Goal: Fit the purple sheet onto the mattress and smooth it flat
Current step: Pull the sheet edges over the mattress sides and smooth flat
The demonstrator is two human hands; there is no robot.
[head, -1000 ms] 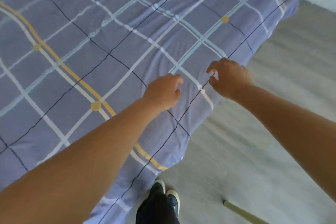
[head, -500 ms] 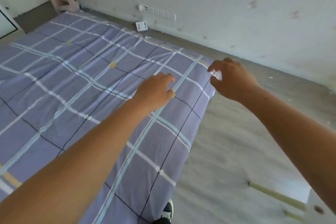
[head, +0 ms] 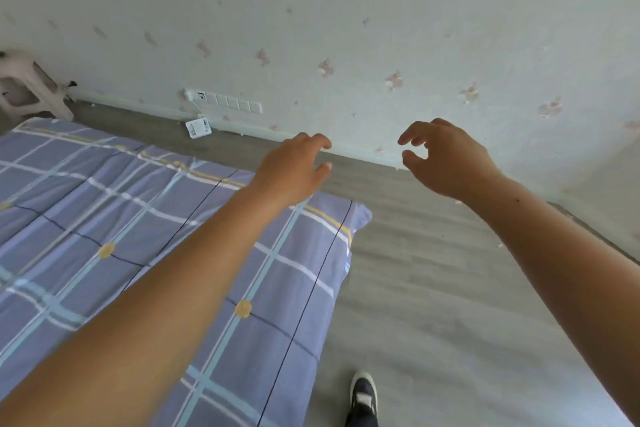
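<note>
Purple plaid sheet spread over mattress at lower left, corner near wall, grey floor alongside, left hand above sheet corner, fingers loose, right hand over floor, fingers loosely curled, empty, dark shoe on floor

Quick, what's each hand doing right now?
Left hand: open, holding nothing.
Right hand: open, fingers loosely curled, holding nothing.
</note>
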